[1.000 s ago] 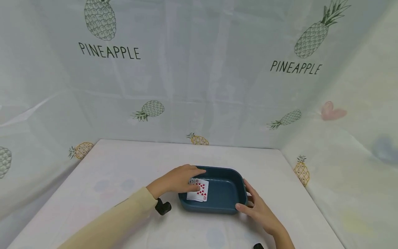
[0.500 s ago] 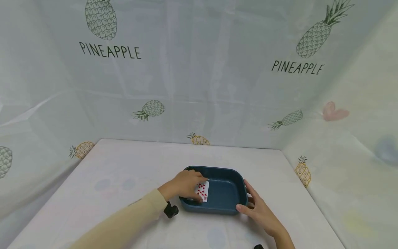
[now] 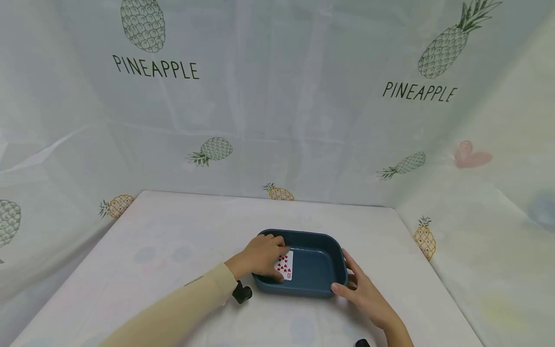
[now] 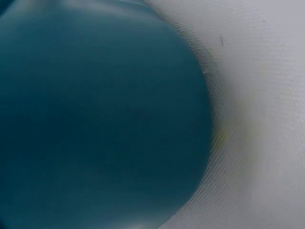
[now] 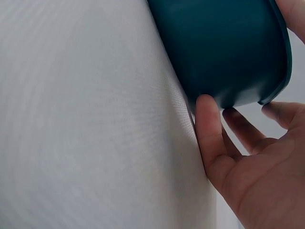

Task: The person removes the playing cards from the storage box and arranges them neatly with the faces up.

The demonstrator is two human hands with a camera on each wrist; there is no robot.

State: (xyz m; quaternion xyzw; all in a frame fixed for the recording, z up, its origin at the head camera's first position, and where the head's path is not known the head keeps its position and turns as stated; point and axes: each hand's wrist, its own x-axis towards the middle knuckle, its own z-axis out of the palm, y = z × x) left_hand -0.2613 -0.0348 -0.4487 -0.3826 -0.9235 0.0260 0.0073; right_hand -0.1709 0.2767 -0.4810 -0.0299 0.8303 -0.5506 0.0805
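Note:
A dark blue rectangular dish (image 3: 318,262) with rounded corners stands on the white-covered table. Inside its left end lie playing cards (image 3: 284,265), the ten of hearts face up on top. My left hand (image 3: 262,255) reaches over the left rim and grips the cards, thumb at the near edge and fingers toward the far edge; it covers their left part. At the dish's right end my right hand (image 3: 362,291) holds the wall, thumb at the near corner. In the right wrist view, fingertips (image 5: 208,107) touch the dish wall (image 5: 224,52). Only the dish's outer wall (image 4: 105,114) fills the left wrist view.
Black wrist-camera parts hang below the left wrist (image 3: 242,292) and by the right forearm (image 3: 362,342). The white table (image 3: 195,226) ends at a cloth backdrop (image 3: 277,96) printed with pineapples, which also rises on both sides.
My left hand has moved slightly right and down over the cards, and its fingers have closed in, covering more of them. The right hand keeps its hold on the dish.

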